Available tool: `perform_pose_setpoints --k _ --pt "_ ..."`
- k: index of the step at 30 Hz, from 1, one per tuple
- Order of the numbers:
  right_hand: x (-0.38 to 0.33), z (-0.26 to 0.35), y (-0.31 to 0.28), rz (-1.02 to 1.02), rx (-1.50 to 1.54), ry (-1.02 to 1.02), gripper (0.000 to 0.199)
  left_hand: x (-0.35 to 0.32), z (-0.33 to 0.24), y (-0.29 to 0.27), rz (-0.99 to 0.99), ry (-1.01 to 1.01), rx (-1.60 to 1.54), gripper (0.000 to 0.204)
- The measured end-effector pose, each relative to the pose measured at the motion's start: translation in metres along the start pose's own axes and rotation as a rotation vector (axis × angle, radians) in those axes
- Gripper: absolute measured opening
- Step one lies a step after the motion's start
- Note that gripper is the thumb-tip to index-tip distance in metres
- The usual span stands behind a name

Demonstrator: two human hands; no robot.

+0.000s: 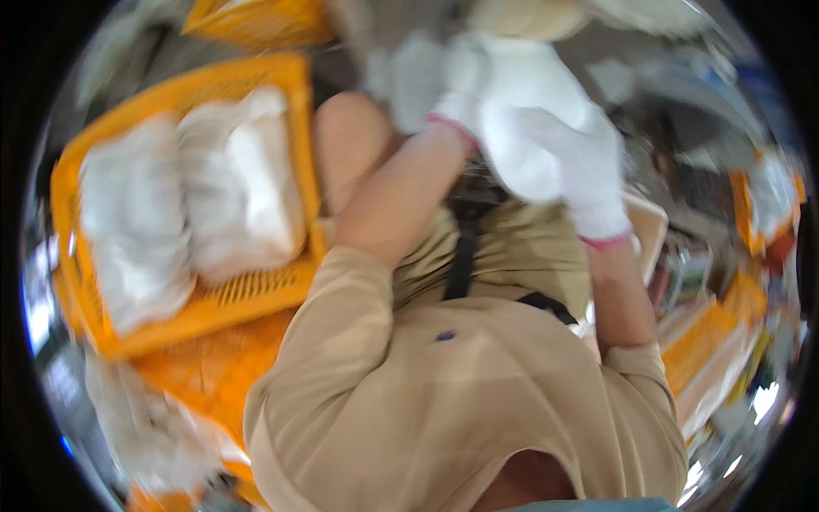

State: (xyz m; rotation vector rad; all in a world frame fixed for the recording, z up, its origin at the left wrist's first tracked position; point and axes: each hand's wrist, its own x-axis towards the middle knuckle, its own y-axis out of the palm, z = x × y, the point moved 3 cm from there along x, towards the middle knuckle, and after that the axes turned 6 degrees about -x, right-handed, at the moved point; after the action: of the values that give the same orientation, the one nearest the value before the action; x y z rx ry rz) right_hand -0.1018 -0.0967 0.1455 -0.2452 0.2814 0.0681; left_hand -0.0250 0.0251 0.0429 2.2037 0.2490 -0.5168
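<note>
Both my hands wear white gloves with pink cuffs and meet in front of my lap. A smooth white rounded piece, flat or slightly dished, is between them; blur hides its exact kind. My right hand is closed on its right edge, the fingers lying over it. My left hand is at the left side of a second white rounded shape just beyond; its fingers are smeared by motion and blend into the white.
At my left stands an orange plastic basket holding white bundles in clear wrap. Another orange basket is at the far left. Pale rounded pieces lie at the top. Orange containers and clutter line the right.
</note>
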Motion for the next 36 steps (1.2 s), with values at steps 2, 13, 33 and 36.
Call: perform_pose_setpoints --k 2,13,33,36 --pt "-0.013 -0.022 -0.012 -0.025 -0.1 0.103 0.055 -0.024 -0.02 -0.011 -0.1 0.02 0.025 0.056" --pt "-0.237 -0.264 -0.269 -0.066 -1.186 0.691 0.057 -0.106 -0.214 -0.278 -0.634 0.307 1.463 0.1" --pt "-0.051 -0.121 -0.048 0.321 -0.045 -0.033 0.048 -0.184 -0.05 -0.043 0.487 0.442 -0.011 0.066" --pt "-0.076 -0.1 -0.103 -0.016 0.099 0.099 0.044 -0.134 0.031 -0.051 0.391 -0.338 -0.635 0.037"
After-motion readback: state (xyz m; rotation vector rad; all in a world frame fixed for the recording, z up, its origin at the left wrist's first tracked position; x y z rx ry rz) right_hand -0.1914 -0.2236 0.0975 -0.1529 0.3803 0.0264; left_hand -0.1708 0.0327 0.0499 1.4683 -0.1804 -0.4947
